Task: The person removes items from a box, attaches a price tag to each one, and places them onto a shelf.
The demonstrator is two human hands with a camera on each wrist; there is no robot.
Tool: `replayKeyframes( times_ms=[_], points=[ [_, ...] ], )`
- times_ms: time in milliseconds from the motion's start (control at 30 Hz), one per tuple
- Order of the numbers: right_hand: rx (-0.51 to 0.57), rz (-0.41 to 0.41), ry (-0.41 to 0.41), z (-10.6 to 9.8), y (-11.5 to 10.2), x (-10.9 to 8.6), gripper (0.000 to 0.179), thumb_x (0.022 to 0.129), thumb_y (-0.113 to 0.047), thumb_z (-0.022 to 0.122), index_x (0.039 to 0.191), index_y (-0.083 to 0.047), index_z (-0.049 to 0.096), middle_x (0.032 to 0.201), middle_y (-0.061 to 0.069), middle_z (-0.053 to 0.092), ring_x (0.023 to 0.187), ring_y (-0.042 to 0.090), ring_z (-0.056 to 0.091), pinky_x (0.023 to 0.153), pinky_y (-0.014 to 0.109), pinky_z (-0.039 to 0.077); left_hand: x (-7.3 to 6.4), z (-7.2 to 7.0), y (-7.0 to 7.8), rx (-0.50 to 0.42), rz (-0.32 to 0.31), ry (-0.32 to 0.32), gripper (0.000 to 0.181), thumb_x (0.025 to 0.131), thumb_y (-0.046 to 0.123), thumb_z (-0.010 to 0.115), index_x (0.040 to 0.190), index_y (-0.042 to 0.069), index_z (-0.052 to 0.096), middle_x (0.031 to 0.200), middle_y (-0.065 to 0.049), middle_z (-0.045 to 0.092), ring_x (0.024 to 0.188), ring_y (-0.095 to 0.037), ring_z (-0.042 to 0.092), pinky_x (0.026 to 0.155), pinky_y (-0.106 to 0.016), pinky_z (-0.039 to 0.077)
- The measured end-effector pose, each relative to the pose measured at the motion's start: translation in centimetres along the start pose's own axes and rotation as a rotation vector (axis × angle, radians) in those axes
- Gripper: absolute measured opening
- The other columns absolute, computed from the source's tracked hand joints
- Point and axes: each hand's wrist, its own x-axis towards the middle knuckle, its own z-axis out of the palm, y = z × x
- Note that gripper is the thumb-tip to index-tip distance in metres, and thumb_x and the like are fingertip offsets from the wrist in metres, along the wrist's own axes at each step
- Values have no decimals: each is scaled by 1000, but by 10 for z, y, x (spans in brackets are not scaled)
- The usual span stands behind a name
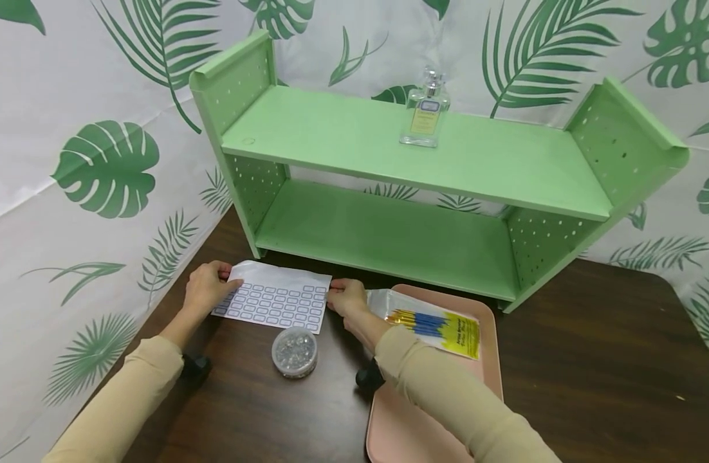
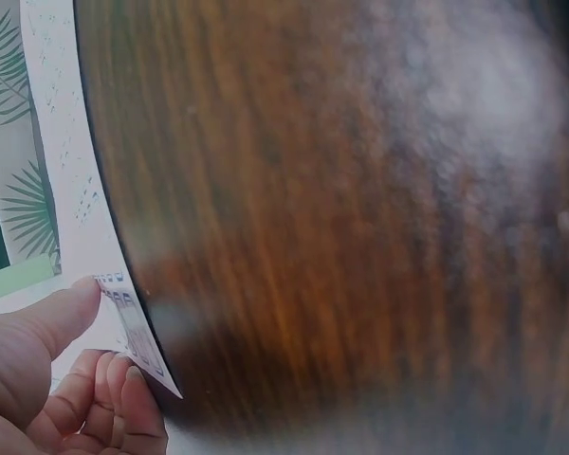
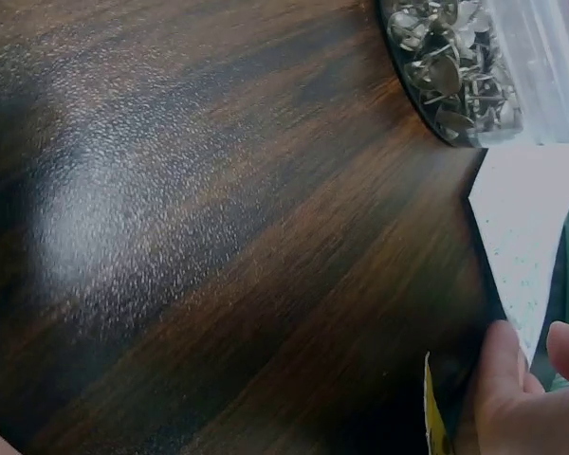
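Note:
A white sheet of small blue-bordered labels (image 1: 273, 299) is held between two hands at the left of the table. My left hand (image 1: 206, 290) pinches its left edge, thumb on top and fingers beneath, as the left wrist view shows. On the opposite edge, my right hand (image 1: 349, 301) grips the sheet between thumb and fingers. Some label spaces in the upper right are blank. Just in front of the sheet stands a round clear tub (image 1: 294, 352), filled with metal thumbtacks (image 3: 441, 76).
Right of the sheet lies a pink tray (image 1: 412, 431) bearing a plastic pack of paintbrushes (image 1: 430, 325), partly under my right arm. A green two-tier shelf (image 1: 354, 145) stands behind, with a glass perfume bottle (image 1: 424, 119) on top. Leaf-patterned cloth (image 1: 105, 168) hangs around the table (image 1: 598, 360).

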Motion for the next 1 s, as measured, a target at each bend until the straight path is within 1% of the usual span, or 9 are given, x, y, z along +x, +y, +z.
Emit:
replayKeyframes(
  times_ms=[67,100,133,167,200,333,533,767,1000],
  points=[
    [12,-6,10,0,-3,-3,32,77,15,58,109,11,59,88,20,65,71,17,63,67,30,56,1,0,1,2,2,2,39,83,18,70,108,-10,59,98,-25,61,89,-35,56,75,-48,42],
    [20,5,15,0,-4,-3,32,77,15,58,108,12,59,88,21,65,70,17,63,66,31,56,1,0,2,0,2,1,39,83,17,70,108,-10,59,98,-25,61,89,-35,56,75,-48,42],
    [8,37,31,0,-15,-12,33,78,16,57,111,13,58,92,24,65,70,17,63,68,32,56,1,0,2,0,4,2,39,83,17,70,108,-10,59,98,-25,61,89,-35,56,75,-48,42],
    [10,33,30,0,-17,-14,32,78,16,57,110,14,57,92,25,65,68,17,63,67,32,56,1,0,2,1,5,2,39,83,17,70,108,-10,59,98,-25,61,88,-35,56,75,-48,42],
    [13,28,31,-1,-19,-17,32,78,16,57,110,15,57,90,25,65,65,14,61,65,31,56,1,0,2,2,6,2,39,83,17,70,108,-10,59,98,-25,61,88,-35,56,75,-49,42],
    [39,33,19,-3,-25,-24,29,79,16,56,109,16,56,86,23,63,59,10,57,63,29,56,1,0,3,13,15,4,38,83,17,69,108,-10,59,97,-25,61,88,-35,56,75,-49,43],
    [34,32,21,-3,-24,-20,27,79,15,59,106,14,58,85,21,62,55,9,56,60,28,56,1,0,4,12,16,6,38,83,16,69,108,-11,58,98,-25,60,87,-35,55,75,-49,43],
    [21,33,28,-1,-23,-18,21,79,14,59,100,12,59,72,9,57,54,9,55,55,23,54,0,0,8,14,0,1,37,83,15,70,108,-10,58,99,-25,60,86,-34,54,75,-48,42],
    [6,23,14,0,-21,-18,14,80,13,57,94,11,59,68,4,53,53,9,53,52,20,52,0,1,6,10,6,2,37,83,15,70,107,-10,58,97,-25,59,85,-33,53,74,-46,42]
  ],
)
